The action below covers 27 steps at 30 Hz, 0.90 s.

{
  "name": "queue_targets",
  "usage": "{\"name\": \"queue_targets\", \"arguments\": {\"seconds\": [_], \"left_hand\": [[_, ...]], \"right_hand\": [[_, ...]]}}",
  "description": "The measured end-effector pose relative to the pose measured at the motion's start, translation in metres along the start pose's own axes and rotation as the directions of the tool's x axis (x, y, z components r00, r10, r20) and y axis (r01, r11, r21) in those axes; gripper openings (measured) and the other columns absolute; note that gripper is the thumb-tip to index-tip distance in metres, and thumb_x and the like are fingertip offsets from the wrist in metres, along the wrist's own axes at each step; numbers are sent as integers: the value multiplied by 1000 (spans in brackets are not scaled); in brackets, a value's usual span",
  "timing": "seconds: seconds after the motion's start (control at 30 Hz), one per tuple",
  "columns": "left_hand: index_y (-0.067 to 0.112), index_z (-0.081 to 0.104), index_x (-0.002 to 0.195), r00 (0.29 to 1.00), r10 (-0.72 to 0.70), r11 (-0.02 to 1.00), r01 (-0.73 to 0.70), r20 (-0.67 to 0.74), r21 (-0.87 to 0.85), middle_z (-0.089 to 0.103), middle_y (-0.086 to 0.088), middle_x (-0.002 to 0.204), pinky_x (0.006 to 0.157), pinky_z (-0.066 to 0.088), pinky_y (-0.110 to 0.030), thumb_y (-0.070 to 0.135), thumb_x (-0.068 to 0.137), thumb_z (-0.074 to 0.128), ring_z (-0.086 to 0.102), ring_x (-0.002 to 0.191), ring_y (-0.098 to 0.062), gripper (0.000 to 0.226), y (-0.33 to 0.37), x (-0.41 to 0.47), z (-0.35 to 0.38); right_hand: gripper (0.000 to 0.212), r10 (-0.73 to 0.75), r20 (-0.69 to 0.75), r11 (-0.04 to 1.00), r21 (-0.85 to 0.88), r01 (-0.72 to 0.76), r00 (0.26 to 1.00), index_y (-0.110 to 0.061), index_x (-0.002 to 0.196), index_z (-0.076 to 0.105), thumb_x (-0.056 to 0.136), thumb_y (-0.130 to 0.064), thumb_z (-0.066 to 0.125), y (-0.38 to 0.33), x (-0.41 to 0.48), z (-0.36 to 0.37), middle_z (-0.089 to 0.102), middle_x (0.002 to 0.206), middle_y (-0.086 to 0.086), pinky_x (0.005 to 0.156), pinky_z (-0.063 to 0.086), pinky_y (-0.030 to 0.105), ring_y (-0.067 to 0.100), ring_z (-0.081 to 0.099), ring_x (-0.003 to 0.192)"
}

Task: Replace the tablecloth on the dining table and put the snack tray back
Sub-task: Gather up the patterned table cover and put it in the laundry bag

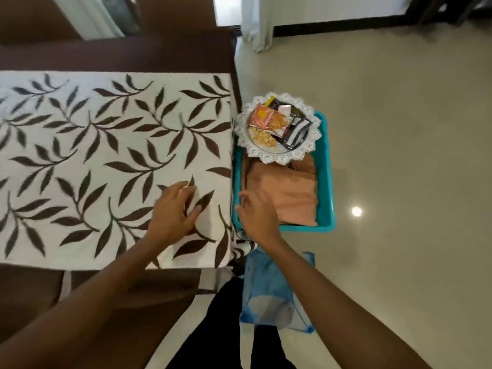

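The fingers of the left hand [173, 211] are curling into the leaf-patterned tablecloth [106, 145], pinching up a small fold near its right end. The right hand [257, 217] is hovering just beside the table's right edge, fingers loosely bent; whether they are holding the cloth's hanging edge cannot be told. Beyond both hands, the snack tray [315, 134] is sitting off the table on a teal basket [326, 182] holding a folded peach cloth [287, 193].

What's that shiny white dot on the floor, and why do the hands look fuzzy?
Head view: the dot is glare, probably a lamp mirrored in the glossy floor. Head view too: the left hand, gripping the tablecloth, and the right hand are motion-blurred; the snack tray looks sharper.
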<state>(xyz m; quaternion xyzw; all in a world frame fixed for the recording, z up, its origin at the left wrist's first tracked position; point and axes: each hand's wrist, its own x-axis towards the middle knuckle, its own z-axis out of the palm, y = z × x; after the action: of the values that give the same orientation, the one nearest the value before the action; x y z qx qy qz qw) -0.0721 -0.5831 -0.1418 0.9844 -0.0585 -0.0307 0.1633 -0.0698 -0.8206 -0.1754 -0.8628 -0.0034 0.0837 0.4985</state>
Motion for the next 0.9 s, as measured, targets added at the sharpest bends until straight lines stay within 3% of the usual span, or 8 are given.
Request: {"name": "queue_targets", "arguments": {"seconds": [0.1, 0.17, 0.27, 0.33, 0.47, 0.63, 0.8, 0.9], "left_hand": [[14, 39, 151, 972, -235, 970, 235, -6, 58, 34, -14, 159, 114, 33, -58, 53, 95, 57, 28, 148, -35, 71, -78, -49, -22], [20, 26, 157, 945, -325, 940, 319, 34, 120, 20, -11, 165, 118, 25, -61, 65, 94, 46, 14, 153, -33, 79, -122, -66, -30], [30, 14, 159, 907, -412, 902, 392, 85, 181, 8, -6, 168, 118, 16, -65, 72, 91, 40, 3, 154, -30, 84, -187, -84, -46], [34, 11, 159, 904, -417, 899, 394, 96, 194, 5, -4, 168, 117, 11, -66, 75, 90, 38, -1, 154, -30, 85, -229, -89, -55], [38, 5, 158, 895, -439, 883, 413, 81, 221, 1, -1, 168, 117, 3, -66, 85, 86, 20, -5, 155, -27, 88, -315, -95, -71], [51, -20, 150, 921, -362, 925, 335, 143, 177, -12, 6, 167, 116, -10, -62, 87, 84, 2, -12, 154, -24, 78, -373, -104, -62], [46, -15, 153, 913, -354, 935, 347, 202, 71, -23, 7, 164, 112, -21, -59, 78, 88, -2, -20, 152, -22, 74, -380, -99, -64], [42, -15, 154, 898, -328, 941, 339, 294, 15, -27, 5, 163, 113, -22, -58, 66, 98, 7, -26, 150, -21, 65, -378, -93, -69]], "right_hand": [[31, -175, 49, 984, -18, 176, 983, -10, 121, 67, 91, -16, 69, -38, -10, 49, 61, 119, 9, 98, 48, 42, 26, 57, 111], [38, -162, 113, 986, -33, 166, 980, -12, 128, 62, 92, -24, 68, -50, -14, 74, 56, 127, 9, 101, 48, 47, 25, 53, 118], [60, -94, 145, 963, -238, 127, 985, -19, 146, 48, 95, -47, 62, -57, -27, 120, 36, 156, 17, 122, 27, 50, 33, 28, 147], [73, -66, 65, 942, -325, 84, 996, -22, 153, 38, 94, -62, 54, -60, -31, 144, 19, 166, 19, 126, 14, 47, 33, 11, 155], [84, -39, -92, 927, -375, 1, 995, -28, 156, 26, 91, -80, 36, -77, -17, 183, 15, 167, 15, 125, 16, 48, 31, 13, 155], [87, -60, -149, 885, -465, -16, 987, -27, 154, 30, 88, -82, 42, -108, 1, 229, 19, 165, 19, 125, 18, 48, 34, 17, 153], [95, 49, -85, 913, -399, -79, 995, -24, 160, 21, 87, -83, 33, -165, 17, 299, 14, 169, 14, 127, 13, 49, 29, 10, 156], [86, 32, 49, 940, -342, -13, 998, -23, 162, 20, 94, -73, 35, -196, 18, 346, 13, 170, 8, 127, 11, 45, 23, 7, 157]]}}
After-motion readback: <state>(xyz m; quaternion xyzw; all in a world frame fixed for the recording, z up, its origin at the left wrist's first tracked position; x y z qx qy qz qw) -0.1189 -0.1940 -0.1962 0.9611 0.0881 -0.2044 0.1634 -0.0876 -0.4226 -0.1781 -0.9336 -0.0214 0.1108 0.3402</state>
